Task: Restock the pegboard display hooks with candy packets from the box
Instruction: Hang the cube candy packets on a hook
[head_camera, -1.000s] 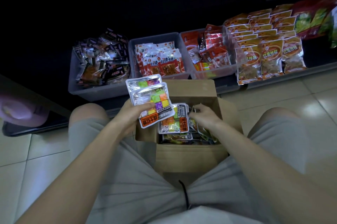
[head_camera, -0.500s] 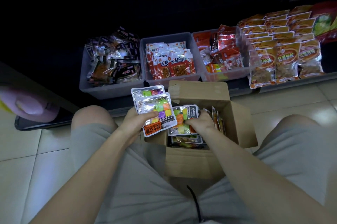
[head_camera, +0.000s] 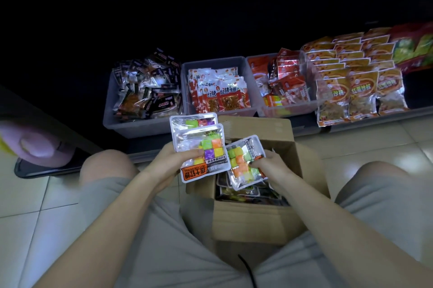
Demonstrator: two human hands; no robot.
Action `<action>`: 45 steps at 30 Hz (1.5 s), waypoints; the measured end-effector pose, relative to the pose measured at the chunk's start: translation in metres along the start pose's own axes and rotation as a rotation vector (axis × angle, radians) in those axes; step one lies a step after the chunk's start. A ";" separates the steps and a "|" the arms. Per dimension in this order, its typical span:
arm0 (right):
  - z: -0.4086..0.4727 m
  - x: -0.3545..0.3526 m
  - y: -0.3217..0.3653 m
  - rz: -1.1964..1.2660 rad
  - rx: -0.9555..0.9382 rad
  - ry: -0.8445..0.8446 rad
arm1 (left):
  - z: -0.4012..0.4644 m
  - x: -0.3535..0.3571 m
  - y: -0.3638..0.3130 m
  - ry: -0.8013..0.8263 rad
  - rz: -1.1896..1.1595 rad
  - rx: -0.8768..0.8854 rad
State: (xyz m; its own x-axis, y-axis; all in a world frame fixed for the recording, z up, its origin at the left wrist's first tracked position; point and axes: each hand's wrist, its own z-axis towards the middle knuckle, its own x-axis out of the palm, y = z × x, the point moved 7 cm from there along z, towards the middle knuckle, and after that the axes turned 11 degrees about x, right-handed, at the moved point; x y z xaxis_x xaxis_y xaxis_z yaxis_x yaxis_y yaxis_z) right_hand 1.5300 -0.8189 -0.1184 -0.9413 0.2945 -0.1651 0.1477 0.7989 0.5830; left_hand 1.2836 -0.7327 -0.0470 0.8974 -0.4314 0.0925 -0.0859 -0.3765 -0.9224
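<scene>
In the middle of the frame, the left hand [head_camera: 167, 163] grips a small stack of clear packets of coloured candy cubes [head_camera: 199, 147], thumb across the front. The right hand [head_camera: 269, 166] pinches one more such packet [head_camera: 243, 161] by its right edge, above the open brown cardboard box [head_camera: 255, 222]. I think this packet should be laid flat on the stack, top holes aligned, for easy hanging.

I wore light grey shorts [head_camera: 145, 236] that ended above my bare knees, with a thin black drawstring [head_camera: 246, 269] hanging at the waist. My forearms were bare, no sleeves, watch or rings on either my left hand [head_camera: 168, 161] or right hand [head_camera: 271, 166].
</scene>
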 end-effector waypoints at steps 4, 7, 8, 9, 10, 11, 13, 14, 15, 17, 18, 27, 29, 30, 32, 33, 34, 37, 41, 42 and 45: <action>-0.032 -0.025 0.029 -0.003 -0.072 0.129 | -0.007 0.016 -0.025 0.104 -0.031 0.051; -0.061 -0.029 0.056 -0.012 -0.137 0.273 | -0.015 0.031 -0.043 0.165 -0.055 0.078; -0.070 -0.028 0.065 -0.020 -0.161 0.307 | -0.017 0.035 -0.049 0.176 -0.067 0.086; -0.078 -0.027 0.074 -0.025 -0.184 0.330 | -0.020 0.038 -0.055 0.187 -0.074 0.095; -0.085 -0.026 0.081 -0.030 -0.204 0.345 | -0.023 0.041 -0.062 0.196 -0.074 0.101; -0.093 -0.024 0.088 -0.026 -0.219 0.356 | -0.026 0.043 -0.069 0.202 -0.067 0.108; -0.107 -0.021 0.097 -0.023 -0.246 0.372 | -0.032 0.046 -0.082 0.213 -0.044 0.129; -0.113 -0.019 0.100 -0.026 -0.265 0.380 | -0.036 0.047 -0.087 0.214 -0.034 0.141; -0.119 -0.018 0.102 -0.022 -0.281 0.388 | -0.038 0.046 -0.091 0.207 -0.028 0.149; -0.126 -0.017 0.104 -0.003 -0.307 0.391 | -0.042 0.044 -0.094 0.183 -0.035 0.160; -0.129 -0.018 0.103 0.007 -0.314 0.392 | -0.043 0.043 -0.094 0.168 -0.045 0.162; -0.139 -0.022 0.110 0.046 -0.331 0.456 | -0.044 0.041 -0.093 0.150 -0.155 0.082; -0.141 -0.022 0.118 0.050 -0.327 0.478 | -0.046 0.043 -0.100 0.136 -0.179 0.085; -0.143 -0.022 0.124 0.055 -0.337 0.475 | -0.046 0.044 -0.104 0.126 -0.199 0.093; -0.144 -0.026 0.138 0.093 -0.379 0.421 | -0.047 0.045 -0.111 0.103 -0.223 0.114; -0.144 -0.030 0.145 0.126 -0.399 0.380 | -0.047 0.045 -0.114 0.092 -0.221 0.127; -0.144 -0.033 0.151 0.157 -0.415 0.344 | -0.046 0.045 -0.117 0.079 -0.217 0.144; -0.145 -0.036 0.163 0.214 -0.445 0.288 | -0.045 0.046 -0.125 0.036 -0.223 0.187; -0.145 -0.030 0.173 0.214 -0.484 0.235 | -0.045 0.044 -0.131 0.000 -0.229 0.211; -0.145 -0.028 0.176 0.199 -0.504 0.211 | -0.044 0.042 -0.131 0.000 -0.220 0.215; -0.147 -0.023 0.188 0.155 -0.550 0.139 | -0.042 0.033 -0.131 -0.026 -0.235 0.203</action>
State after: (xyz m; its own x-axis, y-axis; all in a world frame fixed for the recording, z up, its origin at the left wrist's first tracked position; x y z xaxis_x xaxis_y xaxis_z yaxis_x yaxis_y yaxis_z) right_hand 1.5348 -0.7529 0.1117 -0.9578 0.2846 0.0394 0.1426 0.3518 0.9252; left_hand 1.3065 -0.7323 0.0923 0.8934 -0.3303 0.3046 0.2105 -0.2912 -0.9332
